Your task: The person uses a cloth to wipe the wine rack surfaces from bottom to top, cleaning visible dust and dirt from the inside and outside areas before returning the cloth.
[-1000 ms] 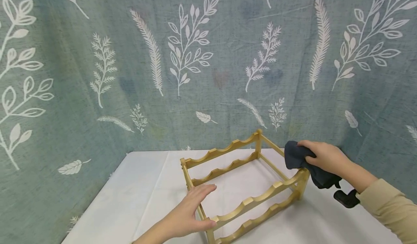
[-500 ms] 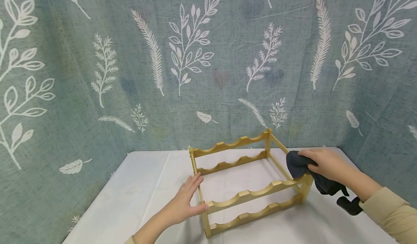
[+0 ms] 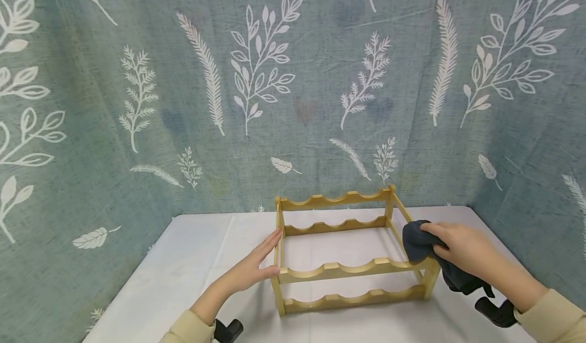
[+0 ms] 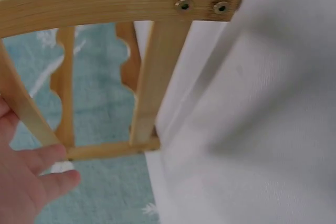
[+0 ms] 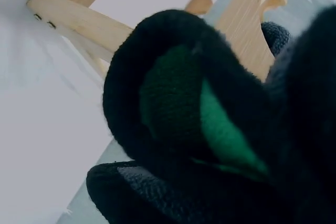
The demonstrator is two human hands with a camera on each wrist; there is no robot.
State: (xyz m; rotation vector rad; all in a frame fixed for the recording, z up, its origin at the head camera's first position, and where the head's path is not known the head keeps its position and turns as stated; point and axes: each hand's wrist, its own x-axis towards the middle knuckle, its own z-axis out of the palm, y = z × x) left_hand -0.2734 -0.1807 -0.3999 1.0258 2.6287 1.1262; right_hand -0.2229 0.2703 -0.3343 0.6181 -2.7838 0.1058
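Note:
A light wooden wine rack (image 3: 352,268) with scalloped rails stands upright on the white table. My left hand (image 3: 249,266) is at its left end, fingers extended along the upper side bar and thumb by the front corner. In the left wrist view, the fingertips (image 4: 50,156) lie right at a wooden bar (image 4: 29,103). At the front right corner, my right hand (image 3: 467,246) grips a dark navy cloth (image 3: 415,242) draped over the rack's top. Close up in the right wrist view, the bunched cloth (image 5: 173,24) shows a green patch inside a fold and hides the fingers.
The white-covered table (image 3: 206,246) extends on both sides of the rack. Behind it and at both sides hangs a grey-green curtain (image 3: 293,104) with white leaf prints. Black wrist-worn devices (image 3: 496,312) sit below both hands.
The rack has turned, its right end coming nearer and its left end going back, so its front faces me more squarely. My right hand has come down and nearer with the cloth.

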